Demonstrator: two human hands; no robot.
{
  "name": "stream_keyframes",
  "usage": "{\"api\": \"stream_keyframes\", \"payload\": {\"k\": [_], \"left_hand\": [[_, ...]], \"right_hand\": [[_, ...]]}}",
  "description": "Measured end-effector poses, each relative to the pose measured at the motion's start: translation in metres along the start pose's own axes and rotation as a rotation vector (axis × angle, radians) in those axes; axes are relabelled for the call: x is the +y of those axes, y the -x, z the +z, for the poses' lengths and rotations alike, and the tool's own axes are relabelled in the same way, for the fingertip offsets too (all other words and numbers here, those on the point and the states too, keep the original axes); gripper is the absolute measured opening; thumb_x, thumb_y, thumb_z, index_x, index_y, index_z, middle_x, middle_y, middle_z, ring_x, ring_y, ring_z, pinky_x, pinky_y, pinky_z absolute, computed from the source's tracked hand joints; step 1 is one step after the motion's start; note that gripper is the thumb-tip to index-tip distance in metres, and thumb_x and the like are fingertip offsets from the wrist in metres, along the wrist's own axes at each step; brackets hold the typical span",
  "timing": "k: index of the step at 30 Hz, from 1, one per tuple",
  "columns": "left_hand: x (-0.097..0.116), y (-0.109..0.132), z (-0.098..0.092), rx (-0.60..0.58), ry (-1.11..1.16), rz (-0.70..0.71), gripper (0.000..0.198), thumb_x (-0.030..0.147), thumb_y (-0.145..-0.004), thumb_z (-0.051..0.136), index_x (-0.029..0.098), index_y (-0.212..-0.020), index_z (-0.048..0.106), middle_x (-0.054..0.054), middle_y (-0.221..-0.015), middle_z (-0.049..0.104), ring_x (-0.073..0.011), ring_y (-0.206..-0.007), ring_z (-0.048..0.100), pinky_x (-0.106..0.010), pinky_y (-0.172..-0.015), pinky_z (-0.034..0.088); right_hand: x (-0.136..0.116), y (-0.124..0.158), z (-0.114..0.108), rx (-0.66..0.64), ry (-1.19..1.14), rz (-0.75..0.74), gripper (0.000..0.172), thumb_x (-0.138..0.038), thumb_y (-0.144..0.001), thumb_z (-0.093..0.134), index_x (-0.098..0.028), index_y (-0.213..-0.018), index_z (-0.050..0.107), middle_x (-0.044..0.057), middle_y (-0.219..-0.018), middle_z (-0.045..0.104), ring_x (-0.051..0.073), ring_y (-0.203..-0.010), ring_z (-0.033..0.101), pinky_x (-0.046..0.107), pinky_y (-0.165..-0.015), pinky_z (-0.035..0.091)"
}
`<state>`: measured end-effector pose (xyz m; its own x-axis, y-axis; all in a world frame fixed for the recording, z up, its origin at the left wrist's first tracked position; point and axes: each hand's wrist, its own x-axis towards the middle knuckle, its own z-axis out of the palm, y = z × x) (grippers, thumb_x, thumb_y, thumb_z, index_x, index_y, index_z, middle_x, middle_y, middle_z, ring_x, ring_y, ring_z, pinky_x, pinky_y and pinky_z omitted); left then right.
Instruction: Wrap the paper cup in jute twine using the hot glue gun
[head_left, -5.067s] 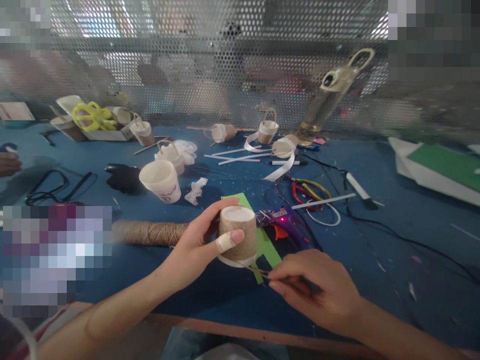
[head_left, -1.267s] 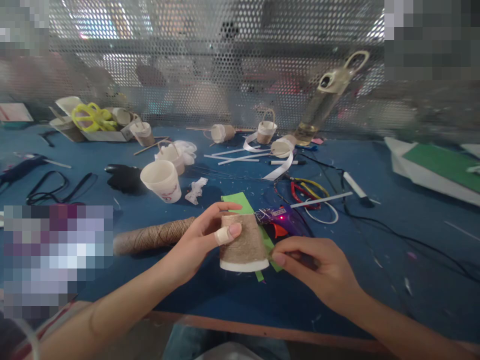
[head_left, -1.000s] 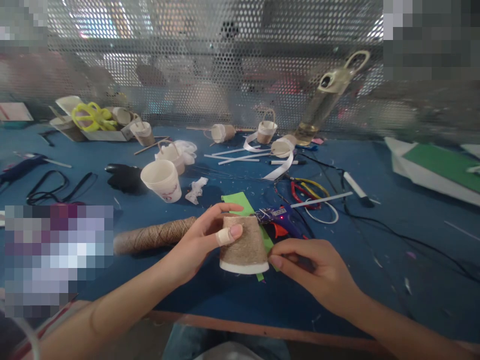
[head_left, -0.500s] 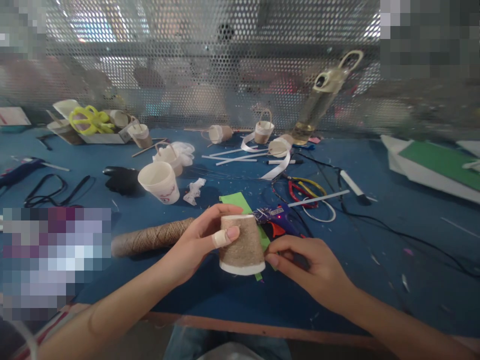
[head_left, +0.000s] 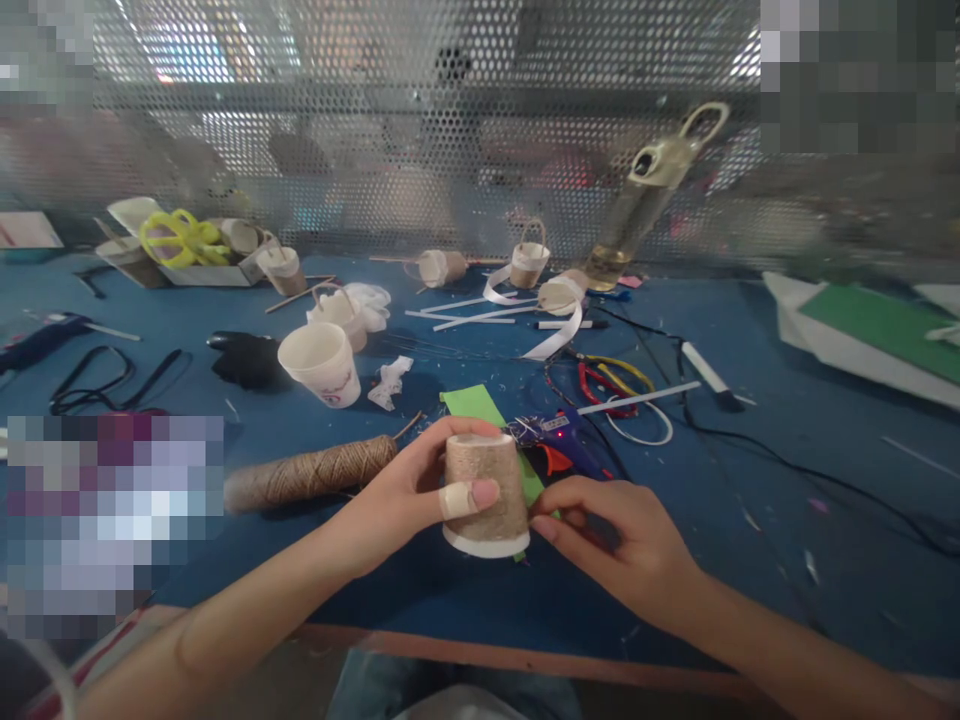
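My left hand [head_left: 416, 482] is closed around a paper cup [head_left: 501, 465] wrapped in brown twine. The cup is upside down, its white rim showing below the twine; a pale bandage covers part of my left thumb. At the cup's lower right side, my right hand [head_left: 619, 535] has thumb and forefinger pinched together, and what lies between them is too small to make out. A roll of twine [head_left: 322, 474] lies left of the cup. Behind my hands, a blue glue gun [head_left: 571, 445] with a lit red light rests by a strip of green paper [head_left: 474, 402].
A plain white cup [head_left: 321, 368] stands beyond the twine roll, near a black object [head_left: 244, 362]. Pliers [head_left: 619, 385], cables and white glue sticks [head_left: 480, 312] lie farther back. A tall bottle [head_left: 630, 215] leans by the perforated metal screen [head_left: 420, 150].
The wrapped cup has turned slightly to a more upright position, and my left thumb sits a little lower and farther right on it. My right hand stays nearly in place.
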<state>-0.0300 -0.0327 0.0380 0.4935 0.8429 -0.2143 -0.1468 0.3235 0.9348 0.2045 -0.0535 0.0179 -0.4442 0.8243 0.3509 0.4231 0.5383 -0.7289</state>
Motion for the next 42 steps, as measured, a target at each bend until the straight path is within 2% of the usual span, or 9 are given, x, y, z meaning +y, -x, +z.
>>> {"api": "stream_keyframes", "payload": {"k": [6,11,16,21,28,33,35,38,42], "left_hand": [[-0.004,-0.001,-0.002,0.047,0.006,0.066,0.044,0.035,-0.079,0.082,0.027,-0.118,0.064,-0.004,-0.115,0.066,-0.0219,-0.104,0.06,-0.032,-0.088,0.048],[-0.008,-0.003,-0.006,0.086,0.064,0.102,0.05,0.033,-0.076,0.084,0.028,-0.121,0.063,-0.005,-0.115,0.069,-0.0236,-0.103,0.063,-0.034,-0.086,0.049],[-0.007,-0.002,-0.006,0.059,0.125,0.103,0.052,0.031,-0.075,0.085,0.029,-0.122,0.063,-0.006,-0.118,0.069,-0.0247,-0.107,0.064,-0.036,-0.09,0.05],[-0.008,-0.002,-0.005,0.029,0.127,0.096,0.051,0.03,-0.077,0.084,0.029,-0.123,0.062,-0.006,-0.119,0.069,-0.0248,-0.109,0.064,-0.037,-0.092,0.049],[-0.007,-0.003,-0.006,-0.022,0.076,0.067,0.055,0.034,-0.075,0.085,0.029,-0.125,0.062,-0.007,-0.117,0.069,-0.0283,-0.113,0.063,-0.04,-0.094,0.048],[-0.005,0.001,-0.009,-0.051,0.098,0.143,0.055,0.035,-0.077,0.082,0.031,-0.128,0.063,-0.007,-0.123,0.069,-0.0285,-0.112,0.063,-0.04,-0.095,0.049],[-0.003,0.003,-0.011,-0.046,0.158,0.208,0.055,0.037,-0.077,0.08,0.031,-0.129,0.063,-0.007,-0.123,0.07,-0.0293,-0.111,0.065,-0.041,-0.094,0.05],[0.0,0.003,-0.012,-0.016,0.227,0.283,0.056,0.037,-0.076,0.079,0.03,-0.129,0.064,-0.008,-0.123,0.071,-0.0301,-0.106,0.067,-0.041,-0.089,0.053],[0.002,0.003,-0.013,0.034,0.25,0.325,0.056,0.039,-0.075,0.078,0.029,-0.128,0.064,-0.01,-0.125,0.071,-0.0326,-0.103,0.07,-0.041,-0.083,0.055]], "right_hand": [[0.0,0.002,-0.001,-0.002,-0.008,0.002,0.012,-0.023,-0.095,0.061,-0.02,-0.085,0.066,-0.007,-0.055,0.051,0.008,-0.046,0.046,0.021,-0.048,0.037],[0.0,0.003,-0.003,-0.025,-0.089,0.063,0.015,-0.025,-0.098,0.058,-0.021,-0.085,0.065,-0.004,-0.062,0.061,0.01,-0.053,0.055,0.021,-0.053,0.043],[0.0,0.002,-0.004,-0.036,-0.132,0.091,0.015,-0.026,-0.098,0.059,-0.022,-0.085,0.065,-0.004,-0.068,0.064,0.009,-0.057,0.057,0.021,-0.057,0.044],[0.003,0.001,-0.003,-0.04,-0.088,0.087,0.016,-0.026,-0.097,0.061,-0.022,-0.083,0.065,-0.005,-0.063,0.061,0.009,-0.055,0.055,0.021,-0.056,0.043],[-0.002,0.002,-0.002,-0.024,-0.038,-0.009,0.015,-0.021,-0.096,0.059,-0.02,-0.082,0.063,-0.005,-0.062,0.059,0.009,-0.051,0.052,0.021,-0.051,0.041],[0.005,-0.005,-0.01,-0.014,0.043,-0.101,0.012,-0.024,-0.098,0.058,-0.021,-0.089,0.066,0.002,-0.083,0.065,0.013,-0.067,0.061,0.024,-0.061,0.049],[0.014,-0.008,-0.018,0.037,0.213,-0.047,0.011,-0.027,-0.099,0.057,-0.021,-0.096,0.066,0.005,-0.094,0.067,0.012,-0.065,0.06,0.025,-0.058,0.047],[0.031,-0.011,-0.03,0.074,0.581,0.152,0.019,-0.04,-0.098,0.059,-0.022,-0.097,0.064,0.006,-0.093,0.069,0.017,-0.066,0.063,0.027,-0.051,0.039],[0.042,-0.013,-0.037,-0.111,0.777,0.393,0.037,-0.057,-0.092,0.061,-0.023,-0.078,0.057,0.001,-0.066,0.064,0.019,-0.051,0.057,0.028,-0.045,0.026]]}}
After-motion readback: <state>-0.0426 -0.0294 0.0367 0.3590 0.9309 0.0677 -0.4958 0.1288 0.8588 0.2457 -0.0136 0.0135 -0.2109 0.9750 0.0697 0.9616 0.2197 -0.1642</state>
